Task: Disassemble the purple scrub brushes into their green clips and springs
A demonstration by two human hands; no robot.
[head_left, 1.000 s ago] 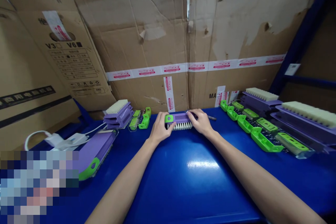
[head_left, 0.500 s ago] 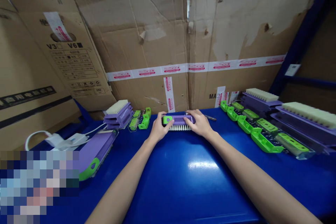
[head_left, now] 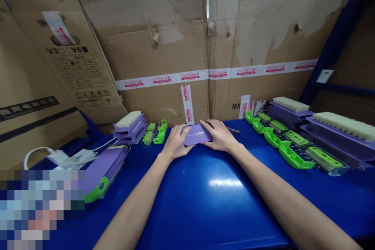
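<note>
A purple brush [head_left: 198, 136] with white lettering on its broad face is held between my two hands over the back of the table. My left hand [head_left: 175, 143] is closed round its left end, fingers over the top edge and thumb below. On the right end, my right hand [head_left: 220, 136] grips in the same way. The bristles and the green end cap are out of sight now. Just behind my right hand, a thin dark pen-like tool [head_left: 233, 130] lies on the blue table [head_left: 216, 203].
On the left stand stacked purple parts with a cream bristle pad [head_left: 131, 119], green pieces [head_left: 159, 134], a purple-and-green unit [head_left: 107, 170] and a white charger [head_left: 60, 157]. More green pieces [head_left: 294, 156] and purple parts with pads [head_left: 342, 125] line the right. Cardboard [head_left: 164, 47] walls the back.
Both hands have turned the brush, so its lettered purple face shows in place of the vented side, green cap and white bristles. The view has shifted slightly.
</note>
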